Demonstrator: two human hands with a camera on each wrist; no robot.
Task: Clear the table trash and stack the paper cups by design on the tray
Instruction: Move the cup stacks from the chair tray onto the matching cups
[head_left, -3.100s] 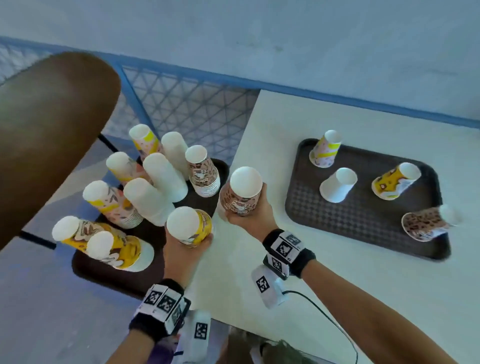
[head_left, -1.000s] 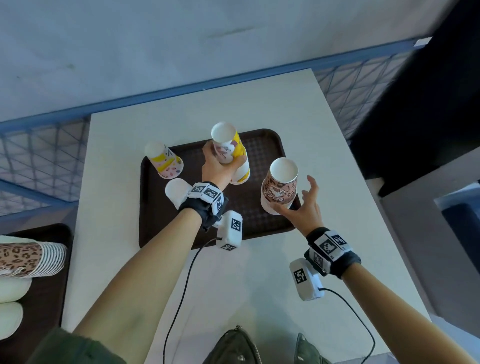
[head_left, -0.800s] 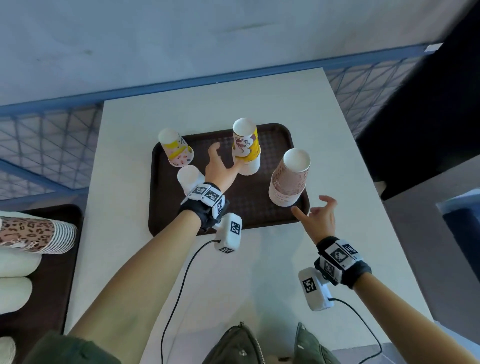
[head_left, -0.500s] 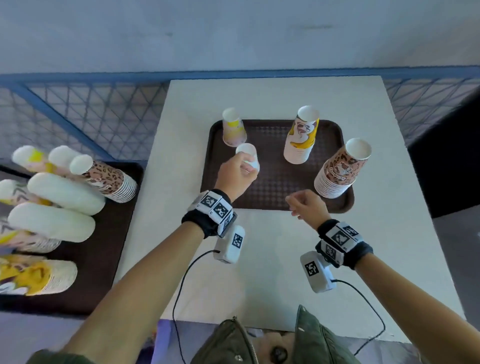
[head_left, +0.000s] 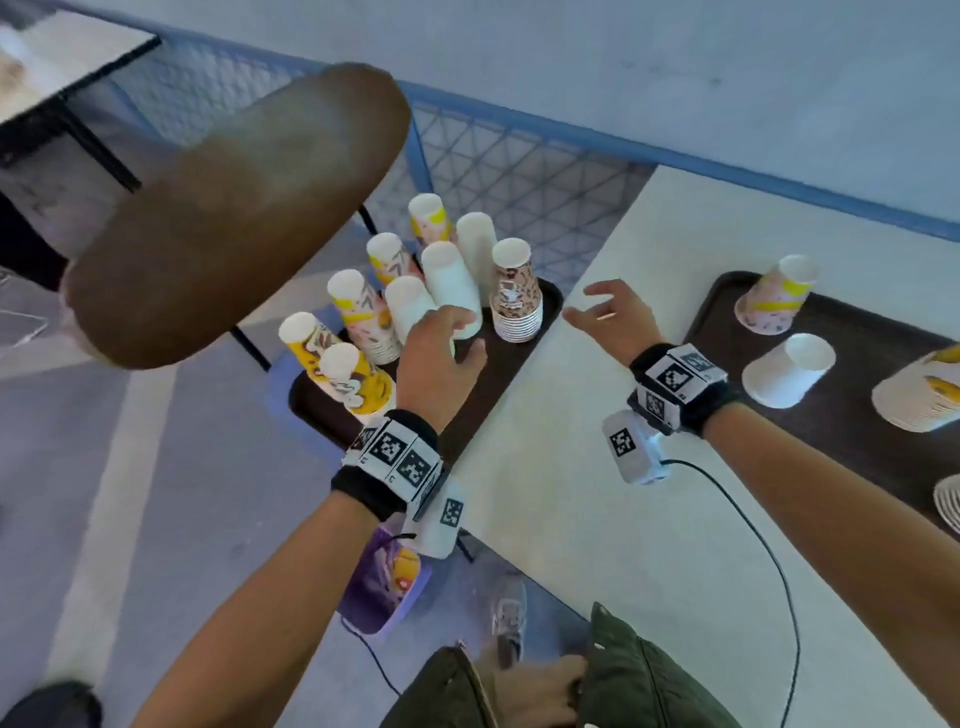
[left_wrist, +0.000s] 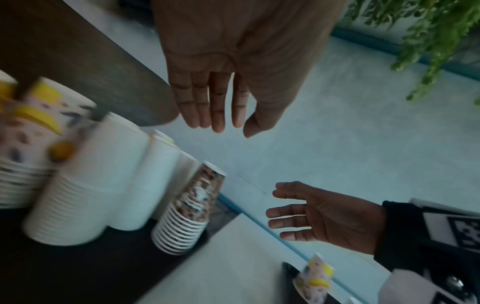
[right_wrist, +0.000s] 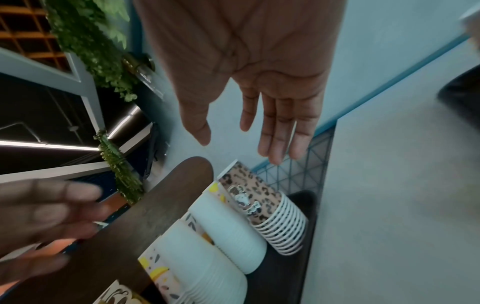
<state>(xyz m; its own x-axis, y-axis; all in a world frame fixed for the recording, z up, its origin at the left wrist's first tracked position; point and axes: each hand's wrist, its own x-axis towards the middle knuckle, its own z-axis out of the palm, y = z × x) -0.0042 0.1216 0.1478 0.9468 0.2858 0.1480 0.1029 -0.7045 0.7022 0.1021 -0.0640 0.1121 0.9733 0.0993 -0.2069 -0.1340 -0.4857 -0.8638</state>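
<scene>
From the head view we see both of our hands reaching out together. Our left hand (head_left: 439, 358) hangs over the near right part of a dark side tray (head_left: 514, 364) crowded with upturned cup stacks, and our right hand (head_left: 615, 317) is over the left edge of the white table (head_left: 597, 519). Only this view shows the second brown tray (head_left: 841, 426) farther right on the table, with a pink-and-yellow cup (head_left: 771, 301) at its far left corner, a plain white cup (head_left: 789, 369) nearer us, and a yellow-printed stack (head_left: 919, 395) at the frame's right edge.

The left wrist view shows what the head view hides: our left palm, fingers (left_wrist: 218, 107) straight and close together, thumb a little apart, holding nothing and touching nothing. Below it stand tall white stacks (left_wrist: 85, 185) and the leopard-print stack (left_wrist: 192, 207) at the side tray's edge nearest the table. It also catches our right hand side-on, fingers spread.

The right wrist view confirms that our right hand's fingers (right_wrist: 280, 127) are extended and slightly parted, empty, above the leopard-print stack without contact. Our left hand appears there only as a blur at the lower left. A brown chair back (head_left: 234, 208) looms over the side tray's far left side. The wrist views alone show green foliage (left_wrist: 436, 41) on the wall.
</scene>
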